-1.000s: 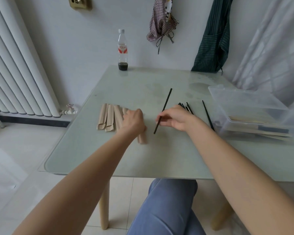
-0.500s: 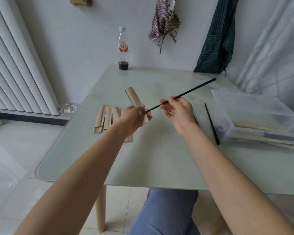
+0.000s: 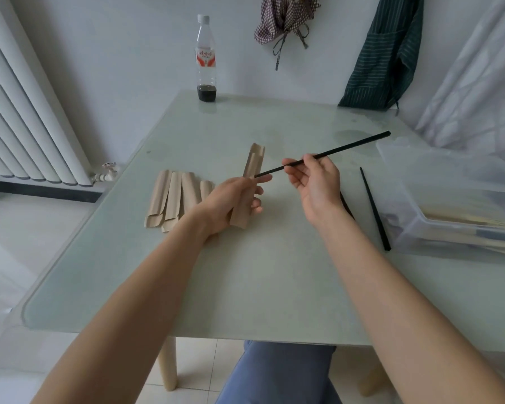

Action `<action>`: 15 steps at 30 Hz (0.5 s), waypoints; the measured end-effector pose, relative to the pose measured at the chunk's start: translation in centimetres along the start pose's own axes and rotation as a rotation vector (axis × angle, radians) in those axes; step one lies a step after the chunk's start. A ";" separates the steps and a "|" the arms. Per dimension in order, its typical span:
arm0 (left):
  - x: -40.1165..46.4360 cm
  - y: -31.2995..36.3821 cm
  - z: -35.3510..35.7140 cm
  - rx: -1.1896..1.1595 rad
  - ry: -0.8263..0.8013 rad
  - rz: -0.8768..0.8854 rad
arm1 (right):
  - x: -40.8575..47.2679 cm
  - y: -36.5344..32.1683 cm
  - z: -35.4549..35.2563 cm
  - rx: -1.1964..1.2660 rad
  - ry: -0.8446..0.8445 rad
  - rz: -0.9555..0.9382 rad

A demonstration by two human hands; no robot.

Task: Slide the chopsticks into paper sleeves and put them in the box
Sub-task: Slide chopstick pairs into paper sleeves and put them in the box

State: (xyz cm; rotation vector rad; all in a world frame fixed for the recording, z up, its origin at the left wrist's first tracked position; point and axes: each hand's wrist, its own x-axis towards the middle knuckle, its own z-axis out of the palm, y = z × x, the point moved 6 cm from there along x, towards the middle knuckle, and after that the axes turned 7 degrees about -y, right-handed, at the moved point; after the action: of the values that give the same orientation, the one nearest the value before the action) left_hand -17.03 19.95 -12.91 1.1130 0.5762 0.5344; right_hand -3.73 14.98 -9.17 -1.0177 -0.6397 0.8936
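The surface (image 3: 245,287) was pale green frosted glass, smooth with a soft sheen. The sleeves (image 3: 174,199) lying on it were matt brown kraft paper, as was the held sleeve (image 3: 252,167). The chopstick (image 3: 347,148) looked like smooth black plastic, slightly glossy. The box (image 3: 449,182) was clear, faintly cloudy plastic. The bottle (image 3: 206,58) was transparent glossy plastic with a paper-like label. The apron (image 3: 385,53) was striped green cloth.

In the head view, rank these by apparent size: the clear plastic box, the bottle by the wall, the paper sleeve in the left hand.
1. Clear plastic storage box, cut off by the frame edge.
2. and 3. Clear plastic bottle and held tan paper sleeve: similar length. The bottle stands farther away, so I won't rank them.
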 end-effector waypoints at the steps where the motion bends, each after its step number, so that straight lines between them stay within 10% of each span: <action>1: 0.0 0.0 -0.1 -0.026 -0.011 0.021 | 0.1 -0.2 -0.1 -0.001 0.006 -0.010; 15: -1.0 1.4 -0.5 0.399 -0.108 0.075 | 1.0 -1.0 -1.7 -0.043 0.112 -0.075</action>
State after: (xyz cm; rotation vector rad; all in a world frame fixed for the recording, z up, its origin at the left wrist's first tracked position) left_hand -18.26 20.14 -11.58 1.5369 0.5617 0.4302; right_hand -1.52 14.90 -8.94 -1.0678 -0.6001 0.7549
